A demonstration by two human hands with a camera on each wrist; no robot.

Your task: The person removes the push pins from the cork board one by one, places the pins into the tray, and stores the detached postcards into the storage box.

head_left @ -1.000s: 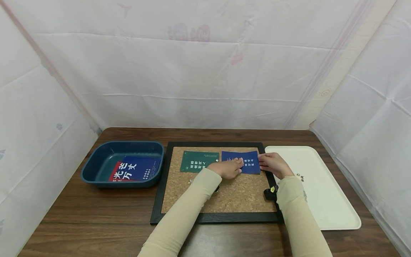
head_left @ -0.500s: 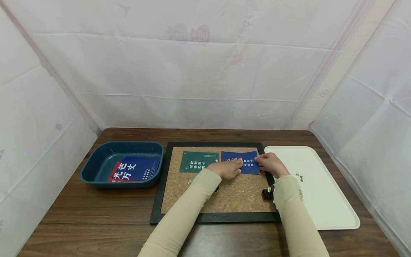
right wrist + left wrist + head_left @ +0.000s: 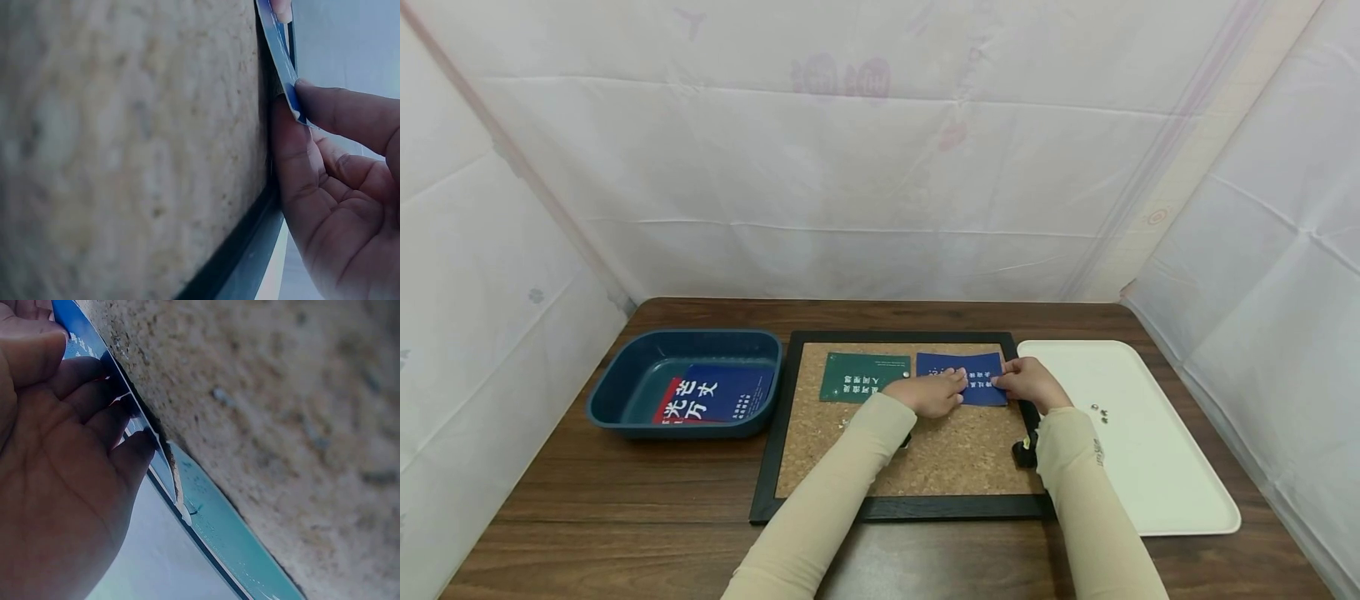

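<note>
A blue card (image 3: 973,367) lies at the back right of the cork board (image 3: 955,458), beside a green card (image 3: 865,377). My left hand (image 3: 957,383) rests on the blue card's left half, its straight fingers (image 3: 106,412) pressing the blue card (image 3: 84,344) down onto the cork. My right hand (image 3: 1004,380) is at the card's right edge. In the right wrist view its thumb and a fingertip (image 3: 325,103) pinch the blue card (image 3: 278,56) at the corner, lifting it slightly off the board's black frame (image 3: 250,250).
A dark blue bin (image 3: 625,375) holding a red-and-blue card (image 3: 711,398) stands left of the board. A white tray (image 3: 1157,467) with a few small pins (image 3: 1101,409) lies to the right. White sheeting walls in the brown table.
My right hand has moved slightly left, closing on the blue card's right edge. The left hand has stayed pressed on the card.
</note>
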